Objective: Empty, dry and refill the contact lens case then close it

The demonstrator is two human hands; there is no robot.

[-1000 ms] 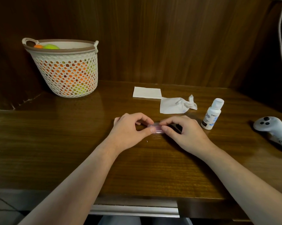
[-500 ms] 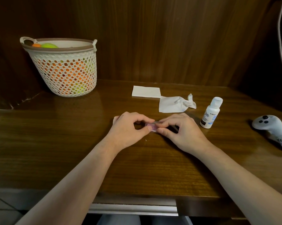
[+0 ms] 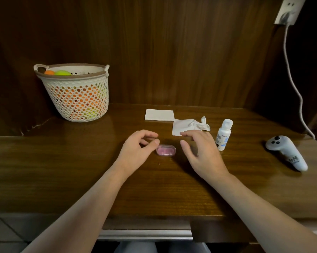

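A single head-worn view looks forward and down from close above the left hand (image 3: pixel 135 150) and right hand (image 3: pixel 201 154), the wooden wall (image 3: pixel 172 52) beyond them.

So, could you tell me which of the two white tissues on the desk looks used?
The crumpled tissue, the one with a twisted end lying beside the right hand and nearer the solution bottle. The other tissue, behind it, lies flat and neatly folded.
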